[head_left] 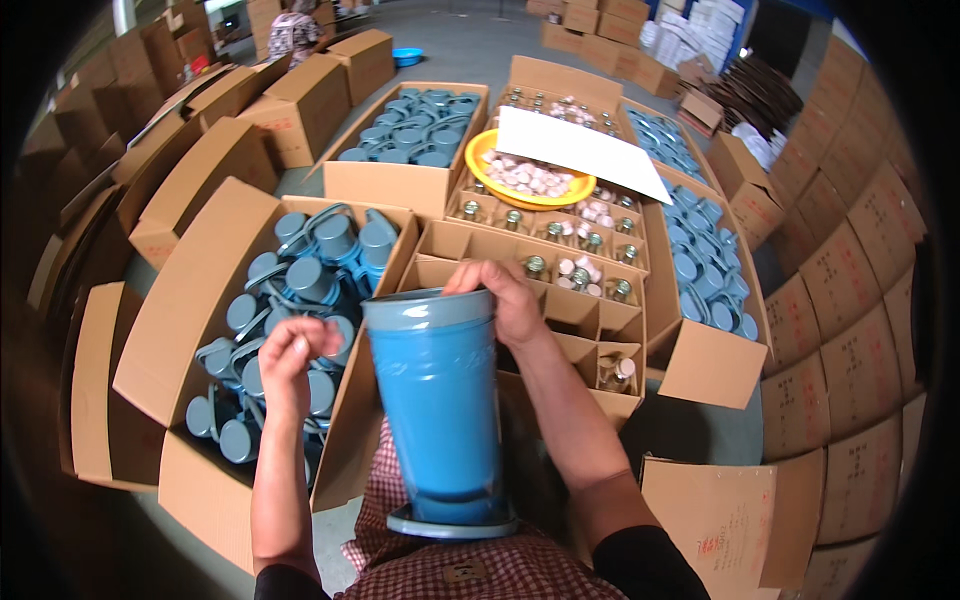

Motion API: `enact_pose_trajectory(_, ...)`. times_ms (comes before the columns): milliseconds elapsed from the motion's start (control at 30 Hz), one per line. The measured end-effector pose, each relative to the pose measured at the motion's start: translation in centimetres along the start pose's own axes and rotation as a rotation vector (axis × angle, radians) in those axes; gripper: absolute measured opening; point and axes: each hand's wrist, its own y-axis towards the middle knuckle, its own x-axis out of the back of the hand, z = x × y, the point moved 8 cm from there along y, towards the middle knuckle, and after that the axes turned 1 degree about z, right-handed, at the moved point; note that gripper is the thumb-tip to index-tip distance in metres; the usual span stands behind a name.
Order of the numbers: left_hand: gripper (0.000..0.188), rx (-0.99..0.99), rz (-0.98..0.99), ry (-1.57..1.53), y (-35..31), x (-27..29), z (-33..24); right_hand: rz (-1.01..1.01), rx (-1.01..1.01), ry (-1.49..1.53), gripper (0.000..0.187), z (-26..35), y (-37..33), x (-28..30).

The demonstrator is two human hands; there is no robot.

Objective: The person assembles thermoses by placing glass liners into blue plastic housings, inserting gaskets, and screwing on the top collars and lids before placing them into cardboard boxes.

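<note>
1. Right grip (505, 300) pinches the rim (420, 313) of a tall blue container (432, 400), roughly upright before my apron (415, 575).
2. Left grip (288, 362) curls beside it; whether it pinches anything, I cannot tell.
3. Steadying the container seems my step; next calls for firm support.

Observed grey floor (455, 55) running to the rear; noted cartons (840, 290) stacked high at right, plus white stacks (705, 32) and a dark opening (785, 35) at rear right

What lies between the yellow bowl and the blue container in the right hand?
The head view shows glass bottles, then the nearer divided box, between the yellow bowl and the blue container, whose rim the right hand grips.
</note>
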Motion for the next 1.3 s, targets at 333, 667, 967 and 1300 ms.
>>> enact_pose_trajectory(333,0.067,-0.397,0.676,-0.254,3.7,-9.2,-6.1,-0.087,-0.258,-0.081,0.08,-8.4,-1.7,5.2)
enact_pose_trajectory(667,0.03,-0.293,0.389,0.531,11.6,-15.1,-4.1,-0.64,-0.523,-0.424,0.019,-10.2,-6.1,19.9)
enact_pose_trajectory(967,0.053,-0.055,0.739,0.929,15.6,-15.4,2.1,-0.727,-1.137,-1.63,0.035,-10.0,-13.1,38.5)
enact_pose_trajectory(1300,0.059,0.007,0.694,0.97,16.9,-14.0,4.0,-0.515,-1.145,-1.761,0.026,-9.1,-12.5,41.3)
